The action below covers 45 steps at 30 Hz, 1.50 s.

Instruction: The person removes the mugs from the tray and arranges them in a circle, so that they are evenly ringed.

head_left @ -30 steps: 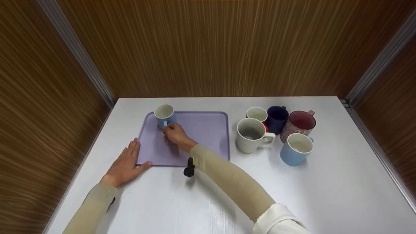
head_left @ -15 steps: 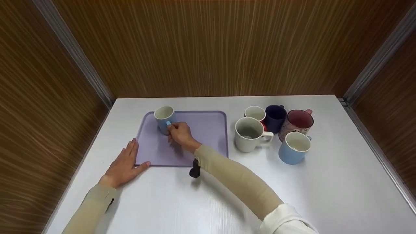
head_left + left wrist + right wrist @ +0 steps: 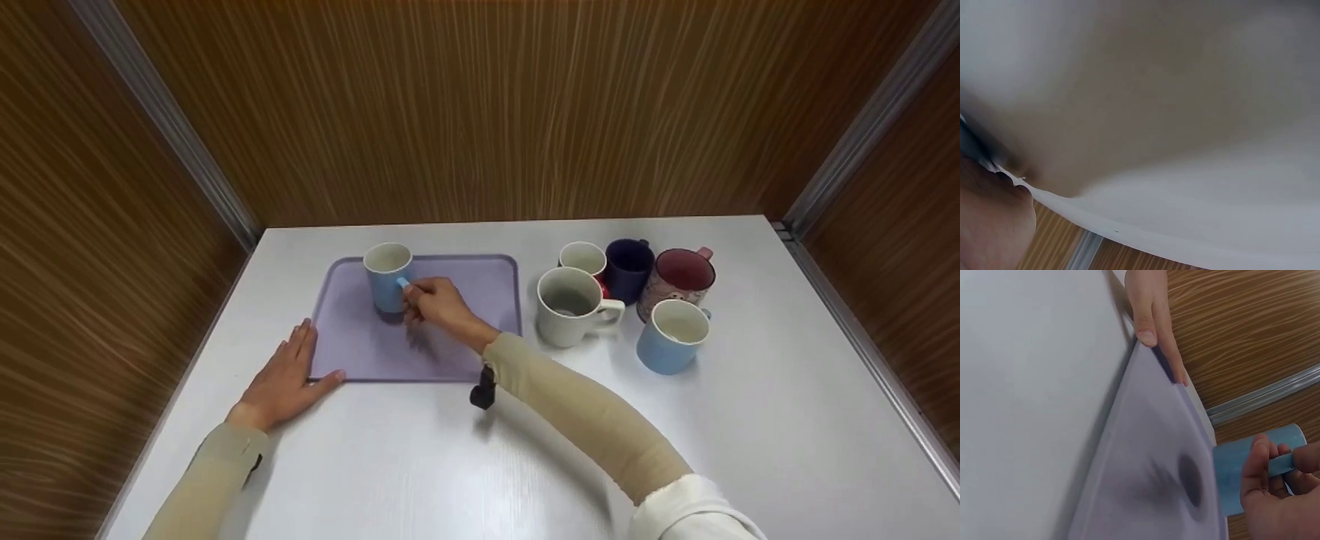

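Observation:
My right hand [image 3: 442,306] grips the handle of a light blue mug [image 3: 384,289] with a pale interior. The mug is upright over the back left part of a lavender tray [image 3: 346,345]. In the right wrist view the mug [image 3: 1230,467] hangs a little above the tray, its dark shadow apart from its base. At the tray's front left corner my left hand [image 3: 279,386] lies with straight fingers, the fingertips along the left rim and the thumb at the front rim. The left wrist view shows mostly blurred white tabletop [image 3: 1213,214].
Right of the tray stand a large white mug [image 3: 564,322], a pale-lined mug with red on it [image 3: 583,259], a dark blue mug [image 3: 628,271], a pink mug [image 3: 679,277] and another light blue mug [image 3: 667,349]. Wood-grain panels [image 3: 480,112] enclose the white table [image 3: 405,457].
My right hand has moved rightward with the light blue mug, whose handle has turned more to the right. My left hand stays at the tray's corner. The view has shifted slightly.

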Tool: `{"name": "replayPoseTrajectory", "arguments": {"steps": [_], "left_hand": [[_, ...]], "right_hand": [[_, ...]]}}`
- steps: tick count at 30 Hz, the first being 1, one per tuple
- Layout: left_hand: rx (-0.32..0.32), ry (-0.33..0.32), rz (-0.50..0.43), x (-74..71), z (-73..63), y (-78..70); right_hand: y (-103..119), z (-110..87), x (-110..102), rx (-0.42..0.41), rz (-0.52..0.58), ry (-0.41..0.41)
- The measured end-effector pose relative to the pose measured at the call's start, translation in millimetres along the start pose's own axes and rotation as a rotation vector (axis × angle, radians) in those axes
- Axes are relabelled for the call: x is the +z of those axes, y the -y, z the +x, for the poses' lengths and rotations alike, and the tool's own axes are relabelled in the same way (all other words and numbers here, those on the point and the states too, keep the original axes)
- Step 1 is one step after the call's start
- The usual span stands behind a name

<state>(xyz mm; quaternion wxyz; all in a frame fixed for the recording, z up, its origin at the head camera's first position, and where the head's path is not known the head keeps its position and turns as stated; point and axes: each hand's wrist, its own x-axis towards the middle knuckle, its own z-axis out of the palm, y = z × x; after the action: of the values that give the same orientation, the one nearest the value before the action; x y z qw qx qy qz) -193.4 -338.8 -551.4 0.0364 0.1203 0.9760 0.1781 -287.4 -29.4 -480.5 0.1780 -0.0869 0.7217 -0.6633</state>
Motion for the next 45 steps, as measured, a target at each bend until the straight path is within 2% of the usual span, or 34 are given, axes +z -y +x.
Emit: {"name": "replayPoseTrajectory", "arguments": {"steps": [8,17,30,45], "left_hand": [[-0.002,0.003,-0.001,-0.9,-1.5,-0.6],[0.0,0.009,0.013,-0.7,0.0,-1.0],[0.001,0.026,0.01,0.1,-0.2,-0.6],[-0.006,0.052,0.005,-0.3,0.7,-5.8]], "right_hand": [[11,-15.1,-32,-0.107,-0.055,0.065],[29,-38.7,-67,-0.205,-0.115,0.055],[58,-81.8,-121,-0.298,-0.217,0.077],[76,-129.5,-178,-0.348,-0.265,0.064]]}}
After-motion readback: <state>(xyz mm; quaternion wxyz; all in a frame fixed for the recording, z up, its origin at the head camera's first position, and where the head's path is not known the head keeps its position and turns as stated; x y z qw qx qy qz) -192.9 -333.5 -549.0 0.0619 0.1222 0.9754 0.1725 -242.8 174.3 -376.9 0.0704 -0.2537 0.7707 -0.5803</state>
